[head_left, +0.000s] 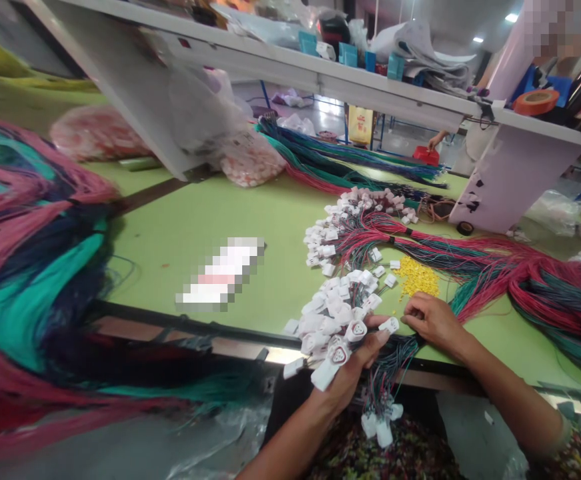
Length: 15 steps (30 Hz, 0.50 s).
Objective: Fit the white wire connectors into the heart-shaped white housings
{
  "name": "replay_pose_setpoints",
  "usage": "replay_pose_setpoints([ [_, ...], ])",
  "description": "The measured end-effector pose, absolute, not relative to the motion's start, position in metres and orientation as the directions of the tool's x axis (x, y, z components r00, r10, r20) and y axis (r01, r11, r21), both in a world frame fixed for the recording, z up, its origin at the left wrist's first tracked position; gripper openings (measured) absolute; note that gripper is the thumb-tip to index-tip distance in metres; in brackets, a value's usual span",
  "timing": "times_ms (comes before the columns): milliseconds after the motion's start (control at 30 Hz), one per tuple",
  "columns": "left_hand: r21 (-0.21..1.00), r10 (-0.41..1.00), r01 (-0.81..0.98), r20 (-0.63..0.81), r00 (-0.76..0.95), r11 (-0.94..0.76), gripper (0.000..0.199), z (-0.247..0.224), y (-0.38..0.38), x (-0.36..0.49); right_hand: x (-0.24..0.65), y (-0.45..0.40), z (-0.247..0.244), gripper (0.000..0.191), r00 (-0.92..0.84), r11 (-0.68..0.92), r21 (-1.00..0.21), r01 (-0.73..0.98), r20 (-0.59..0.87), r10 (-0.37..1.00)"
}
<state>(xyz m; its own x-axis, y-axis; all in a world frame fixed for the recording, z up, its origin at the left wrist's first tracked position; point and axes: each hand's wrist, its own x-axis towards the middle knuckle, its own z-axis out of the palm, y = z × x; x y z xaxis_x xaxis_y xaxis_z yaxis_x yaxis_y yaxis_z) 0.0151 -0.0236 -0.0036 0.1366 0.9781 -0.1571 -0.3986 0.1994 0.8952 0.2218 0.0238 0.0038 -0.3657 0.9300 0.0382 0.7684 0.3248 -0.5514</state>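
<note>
My left hand [343, 377] grips a white plastic wire connector [339, 355] with a triangular socket face, and other connectors crowd around it. My right hand [435, 323] curls in on thin coloured wires near its fingertips, just beside a loose-hanging white connector [389, 325]. Below both hands, a wire bundle [387, 373] dangles over the table edge, with white connectors [377, 427] at its lower end. A large wiring harness [470, 257] of red, teal and dark wires fans across the green table [220, 227], ending in many white connectors.
A small heap of yellow seals [417, 277] lies by the connectors. Huge wire bundles [35, 267] fill the left side. A white shelf [320, 70] with its supports stands overhead, holding packets and orange tape [535, 102]. A co-worker's hand [437, 139] shows far off.
</note>
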Motion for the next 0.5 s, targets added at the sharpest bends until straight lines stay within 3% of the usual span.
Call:
replay_pose_setpoints([
  [500,0.874,0.980,-0.443,-0.164,0.116,0.199,0.031,-0.010,-0.023,0.015,0.231,0.024,-0.001,0.012,-0.405,0.362,-0.636,0.681,0.085,0.910],
])
